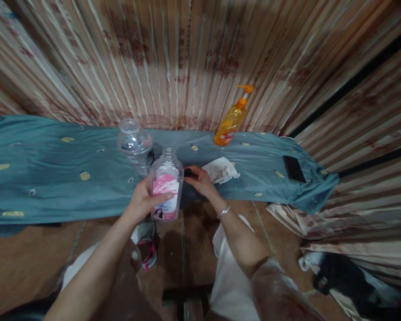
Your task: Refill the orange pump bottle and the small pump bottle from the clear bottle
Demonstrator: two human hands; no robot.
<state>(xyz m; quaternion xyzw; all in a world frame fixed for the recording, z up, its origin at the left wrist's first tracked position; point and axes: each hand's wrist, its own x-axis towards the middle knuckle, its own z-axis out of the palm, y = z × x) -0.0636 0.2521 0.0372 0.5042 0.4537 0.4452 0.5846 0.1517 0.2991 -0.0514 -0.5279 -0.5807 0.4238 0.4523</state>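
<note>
My left hand (146, 199) is wrapped round a clear plastic bottle (167, 185) with a pink and white label. The bottle is upright at the table's near edge, and its threaded neck has no cap on it. Close beside its right side, my right hand (201, 182) is closed on a small black object (187, 172) with a rounded end; the rest of it is hidden by the fingers. Just behind the bottle to the left stands a larger clear plastic bottle (135, 142), also uncapped. A crumpled white cloth or tissue (221, 170) lies right behind my right hand.
A yellow pump bottle (231, 120) with an orange top stands at the back of the narrow table (53, 178), which has a green-blue cloth. A black phone (293, 169) lies at the right. Pleated curtains (173, 58) hang behind. Dark and white fabric (347, 276) is heaped at lower right.
</note>
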